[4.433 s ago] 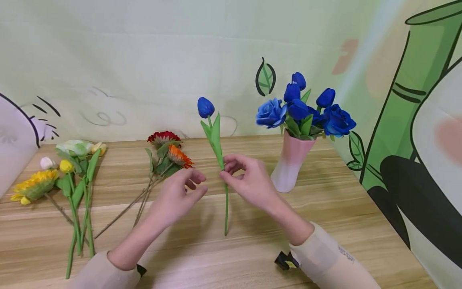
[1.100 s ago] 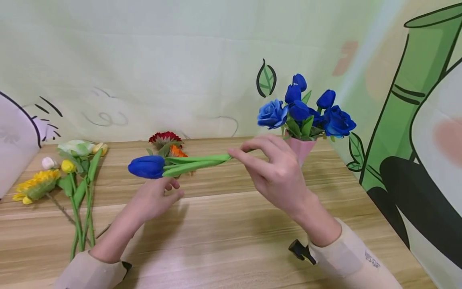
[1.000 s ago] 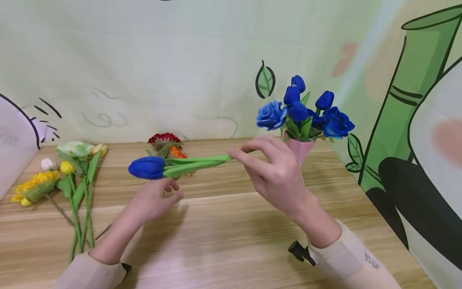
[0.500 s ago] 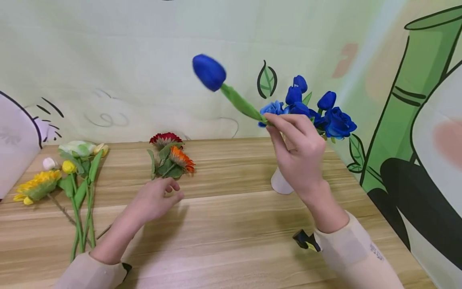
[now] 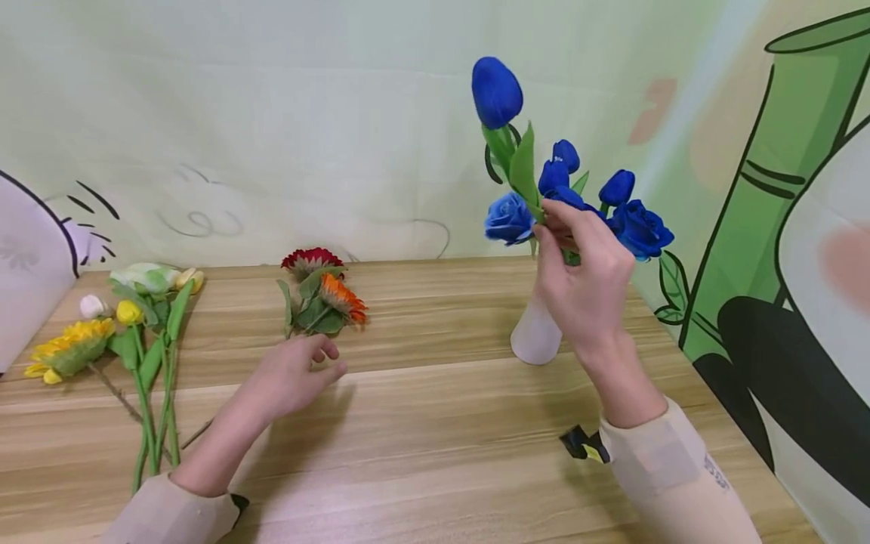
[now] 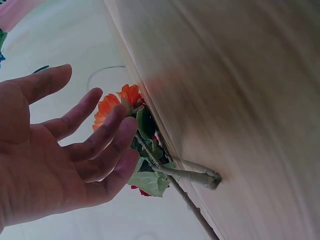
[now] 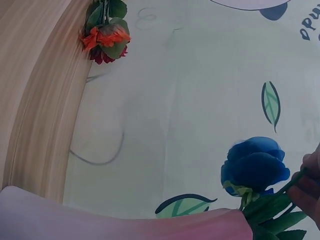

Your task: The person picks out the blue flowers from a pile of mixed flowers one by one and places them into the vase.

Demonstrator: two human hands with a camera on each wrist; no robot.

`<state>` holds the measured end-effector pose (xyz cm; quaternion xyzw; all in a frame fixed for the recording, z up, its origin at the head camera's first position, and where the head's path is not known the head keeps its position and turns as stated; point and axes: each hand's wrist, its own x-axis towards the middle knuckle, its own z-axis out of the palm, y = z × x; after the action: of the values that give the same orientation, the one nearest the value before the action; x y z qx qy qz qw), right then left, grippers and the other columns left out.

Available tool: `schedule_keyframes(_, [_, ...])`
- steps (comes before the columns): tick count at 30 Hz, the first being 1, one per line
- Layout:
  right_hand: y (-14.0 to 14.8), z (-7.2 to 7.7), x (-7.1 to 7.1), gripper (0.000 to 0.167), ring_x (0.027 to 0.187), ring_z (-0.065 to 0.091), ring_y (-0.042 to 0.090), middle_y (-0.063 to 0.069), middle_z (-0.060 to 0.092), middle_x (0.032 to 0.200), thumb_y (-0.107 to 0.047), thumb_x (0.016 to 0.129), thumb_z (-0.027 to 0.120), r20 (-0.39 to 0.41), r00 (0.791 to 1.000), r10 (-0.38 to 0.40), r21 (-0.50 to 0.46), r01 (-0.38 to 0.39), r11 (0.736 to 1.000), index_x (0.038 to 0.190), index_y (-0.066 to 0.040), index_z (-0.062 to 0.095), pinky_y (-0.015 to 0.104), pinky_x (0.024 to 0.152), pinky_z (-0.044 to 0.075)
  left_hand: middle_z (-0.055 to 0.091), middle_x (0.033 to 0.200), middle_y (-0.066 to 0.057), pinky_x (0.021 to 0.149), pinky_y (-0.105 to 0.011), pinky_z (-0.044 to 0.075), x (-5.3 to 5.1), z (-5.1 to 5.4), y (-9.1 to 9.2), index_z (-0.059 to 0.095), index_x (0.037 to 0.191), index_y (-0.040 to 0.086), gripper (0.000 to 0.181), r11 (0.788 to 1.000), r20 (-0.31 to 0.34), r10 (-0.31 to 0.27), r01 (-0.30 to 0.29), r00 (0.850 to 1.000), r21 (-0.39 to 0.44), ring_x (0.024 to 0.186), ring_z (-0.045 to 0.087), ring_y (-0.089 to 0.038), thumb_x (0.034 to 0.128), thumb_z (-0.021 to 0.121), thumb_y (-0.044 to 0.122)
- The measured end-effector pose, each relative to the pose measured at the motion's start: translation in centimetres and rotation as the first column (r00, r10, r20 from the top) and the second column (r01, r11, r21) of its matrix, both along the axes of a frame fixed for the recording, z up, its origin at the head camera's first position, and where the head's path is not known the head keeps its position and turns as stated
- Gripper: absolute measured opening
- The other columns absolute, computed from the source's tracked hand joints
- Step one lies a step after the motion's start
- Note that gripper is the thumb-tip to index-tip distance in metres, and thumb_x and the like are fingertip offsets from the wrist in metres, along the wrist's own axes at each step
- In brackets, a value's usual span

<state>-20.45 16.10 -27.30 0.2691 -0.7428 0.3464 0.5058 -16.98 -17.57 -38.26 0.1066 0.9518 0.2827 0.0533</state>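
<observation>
My right hand [image 5: 587,272] pinches the stem of a blue tulip [image 5: 498,92] between thumb and fingers, its bloom pointing up. It stands in front of a pink and white vase [image 5: 535,336] that holds several blue roses and tulips [image 5: 639,229]. The hand covers the vase's mouth and the tulip's lower stem. In the right wrist view, the vase [image 7: 125,227] and a blue rose [image 7: 255,165] lie near the fingers. My left hand [image 5: 292,378] hovers with loosely bent fingers and holds nothing, just in front of the orange flower [image 5: 342,297] and the dark red flower [image 5: 313,261].
On the left of the wooden table [image 5: 408,468] lie a yellow sunflower [image 5: 71,347], a yellow tulip [image 5: 129,313], a white bud [image 5: 93,307] and a pale green-white flower [image 5: 146,278]. A printed cloth backdrop [image 5: 272,136] rises behind the table.
My right hand has carried the blue tulip from the middle to the right, up to the vase, turning it from level to nearly upright. My left hand first drew back left, then stayed still.
</observation>
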Motion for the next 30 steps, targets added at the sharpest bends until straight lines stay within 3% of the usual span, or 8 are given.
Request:
schedule_keyframes(5, [0.2,0.1,-0.1,0.018,0.085,0.072,0.029,0.018,0.074,0.098,0.002,0.094,0.071,0.013,0.999,-0.046,0.010,0.046,0.999,0.111,0.007,0.073,0.025,0.079,0.058,0.068,0.113,-0.020,0.085,-0.056,0.052,0.0,0.0,-0.1,0.068,0.111,0.007,0.025,1.000,-0.003,-0.002,0.002,1.000,0.002,0.104,0.064,-0.038,0.1000,0.067,0.030])
schedule_keyframes(12, [0.5,0.6,-0.3,0.017,0.084,0.071,0.032,0.019,0.074,0.098,0.003,0.096,0.069,0.019,0.996,-0.091,-0.021,0.091,0.996,0.111,0.007,0.074,0.012,0.079,0.050,0.068,0.112,-0.020,0.085,-0.056,0.052,0.1,0.0,-0.2,0.068,0.110,0.008,0.025,1.000,0.000,-0.004,0.004,1.000,0.010,0.105,0.063,-0.039,0.1001,0.067,0.030])
schedule_keyframes(20, [1.3,-0.5,-0.2,0.018,0.089,0.070,0.033,0.023,0.071,0.103,0.002,0.101,0.062,0.134,0.977,-0.164,0.096,0.152,0.984,0.114,0.011,0.068,0.045,0.079,0.060,0.067,0.113,-0.019,0.083,-0.054,0.053,0.3,0.2,-0.2,0.068,0.112,0.008,0.027,1.000,0.031,-0.012,0.012,0.999,0.019,0.103,0.063,-0.036,0.1001,0.067,0.032])
schedule_keyframes(24, [1.8,-1.2,-0.4,0.015,0.091,0.071,0.036,0.024,0.070,0.103,0.002,0.101,0.061,0.207,0.963,-0.175,0.121,0.152,0.981,0.111,0.012,0.066,0.049,0.081,0.059,0.067,0.113,-0.019,0.082,-0.054,0.053,0.3,0.3,-0.3,0.067,0.111,0.008,0.026,1.000,0.034,-0.013,0.012,0.999,0.024,0.103,0.063,-0.036,0.1002,0.067,0.032])
schedule_keyframes(30, [2.0,-2.1,-0.7,0.014,0.092,0.066,0.038,0.024,0.071,0.100,0.002,0.099,0.063,0.237,0.943,-0.234,0.187,0.192,0.963,0.109,0.011,0.066,0.051,0.079,0.058,0.067,0.114,-0.019,0.083,-0.054,0.053,0.3,0.3,-0.4,0.067,0.112,0.007,0.027,0.999,0.044,-0.013,0.012,0.999,0.029,0.104,0.063,-0.037,0.1005,0.067,0.032])
